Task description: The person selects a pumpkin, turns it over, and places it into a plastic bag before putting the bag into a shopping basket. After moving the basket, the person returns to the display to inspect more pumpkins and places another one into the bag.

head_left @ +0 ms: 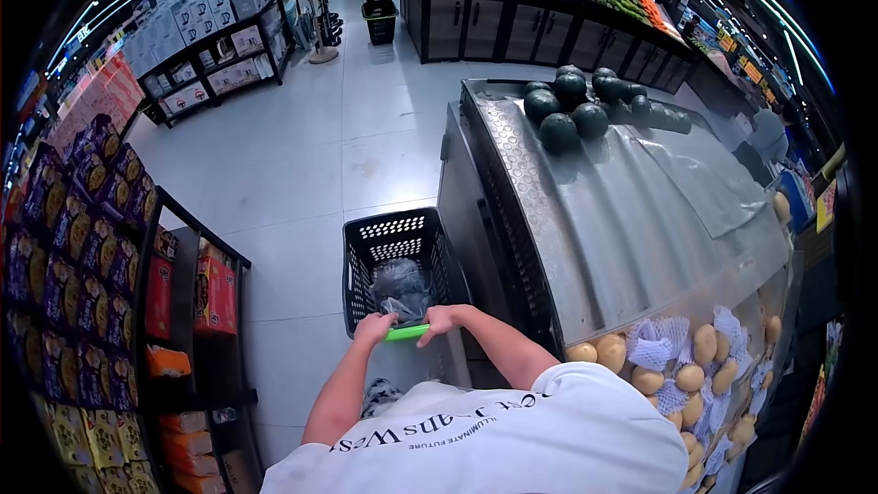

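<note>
A black plastic basket point(353, 261) is in front of my body, above the pale tiled floor. Inside it lies a clear plastic bag point(401, 284) whose contents I cannot make out. The basket's bright green handle point(405, 333) runs along its near side. My left hand point(376, 326) is closed at the handle's left end. At the right end, my right hand point(439, 321) has its fingers wrapped on the same handle, thumb towards me.
Right of the basket stands a metal display counter point(622, 220) with dark green round produce point(559, 132) and yellowish produce point(611, 352). Snack shelves point(151, 311) line the left. Farther ahead are a fan point(311, 14), a produce stand point(512, 27) and a person with a basket point(380, 23).
</note>
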### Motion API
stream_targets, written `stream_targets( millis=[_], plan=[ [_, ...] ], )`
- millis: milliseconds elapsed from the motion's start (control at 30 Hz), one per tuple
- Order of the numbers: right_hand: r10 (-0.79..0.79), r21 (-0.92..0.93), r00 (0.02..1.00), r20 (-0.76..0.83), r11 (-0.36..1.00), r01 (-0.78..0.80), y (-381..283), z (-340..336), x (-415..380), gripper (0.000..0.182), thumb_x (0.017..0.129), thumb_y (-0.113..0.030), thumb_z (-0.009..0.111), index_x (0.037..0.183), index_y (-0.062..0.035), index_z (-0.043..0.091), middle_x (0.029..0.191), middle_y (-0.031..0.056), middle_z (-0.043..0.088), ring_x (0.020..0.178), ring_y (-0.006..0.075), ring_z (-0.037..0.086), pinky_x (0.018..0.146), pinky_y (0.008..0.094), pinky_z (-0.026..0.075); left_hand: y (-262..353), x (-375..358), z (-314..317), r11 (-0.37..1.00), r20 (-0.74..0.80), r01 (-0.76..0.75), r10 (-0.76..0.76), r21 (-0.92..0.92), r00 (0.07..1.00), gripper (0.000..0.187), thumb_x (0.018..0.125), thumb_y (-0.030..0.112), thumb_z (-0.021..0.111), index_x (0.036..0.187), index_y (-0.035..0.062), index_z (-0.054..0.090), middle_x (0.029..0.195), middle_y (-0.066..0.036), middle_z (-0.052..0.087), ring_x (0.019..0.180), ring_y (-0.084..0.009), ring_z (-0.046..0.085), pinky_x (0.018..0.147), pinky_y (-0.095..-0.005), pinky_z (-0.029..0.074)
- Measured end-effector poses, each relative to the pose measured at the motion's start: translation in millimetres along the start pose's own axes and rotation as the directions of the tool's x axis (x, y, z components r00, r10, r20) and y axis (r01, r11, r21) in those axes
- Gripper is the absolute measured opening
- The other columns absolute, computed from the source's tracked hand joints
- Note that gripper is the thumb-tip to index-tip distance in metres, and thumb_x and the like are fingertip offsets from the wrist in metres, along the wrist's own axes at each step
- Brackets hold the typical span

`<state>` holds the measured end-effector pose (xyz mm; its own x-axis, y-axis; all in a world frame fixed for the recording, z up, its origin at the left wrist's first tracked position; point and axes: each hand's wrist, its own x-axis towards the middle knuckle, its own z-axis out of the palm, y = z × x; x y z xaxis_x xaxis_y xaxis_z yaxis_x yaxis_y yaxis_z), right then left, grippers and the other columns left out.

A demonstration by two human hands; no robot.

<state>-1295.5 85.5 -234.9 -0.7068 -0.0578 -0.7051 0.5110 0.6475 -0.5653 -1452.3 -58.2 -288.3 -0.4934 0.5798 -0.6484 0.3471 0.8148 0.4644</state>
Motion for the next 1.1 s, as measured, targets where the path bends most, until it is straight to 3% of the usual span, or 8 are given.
stream_targets(
  millis=[233,567,800,1100],
  plan=[
    [-0.022,-0.018,0.999,-0.039,1.000,0.021,16,-81,39,0.074,0.059,-0.062,0.069,0.102,-0.0011,0.067,0.093,0.0160,0.066,0.085,0.0280,0.062,0.075,0.0368,0.049,34,62,-44,0.993,-0.062,0.081,-0.086,-0.081,0.994,0.053,0.073,0.051,0.059,0.105,0.0094,0.067,0.112,-0.014,0.063,0.105,-0.0299,0.058,0.090,-0.0386,0.044],
    [0.001,0.093,0.987,-0.162,0.996,0.014,22,-193,105,0.067,0.059,-0.054,0.074,0.104,-0.0042,0.067,0.091,0.0142,0.068,0.084,0.0268,0.063,0.076,0.0359,0.049,79,176,-135,1.000,-0.049,0.022,-0.022,-0.008,0.999,0.052,0.073,0.049,0.059,0.107,0.0113,0.066,0.114,-0.016,0.061,0.107,-0.0306,0.058,0.090,-0.0392,0.044],
    [0.159,0.194,0.969,-0.190,0.974,-0.121,24,-274,155,0.067,0.059,-0.057,0.072,0.100,-0.0044,0.068,0.095,0.0142,0.066,0.089,0.0271,0.061,0.077,0.0370,0.047,119,265,-206,0.991,0.019,-0.081,0.079,0.108,0.997,0.052,0.072,0.049,0.058,0.104,0.0089,0.066,0.111,-0.017,0.063,0.105,-0.0316,0.058,0.089,-0.0384,0.045],
    [0.253,0.308,0.938,-0.237,0.935,-0.175,42,-364,206,0.072,0.061,-0.057,0.071,0.110,-0.0050,0.065,0.101,0.0147,0.066,0.094,0.0274,0.061,0.081,0.0365,0.047,179,374,-275,0.968,0.102,-0.141,0.122,0.207,0.987,0.054,0.073,0.049,0.057,0.110,0.0106,0.065,0.116,-0.015,0.061,0.109,-0.0300,0.057,0.092,-0.0390,0.043]
  ],
)
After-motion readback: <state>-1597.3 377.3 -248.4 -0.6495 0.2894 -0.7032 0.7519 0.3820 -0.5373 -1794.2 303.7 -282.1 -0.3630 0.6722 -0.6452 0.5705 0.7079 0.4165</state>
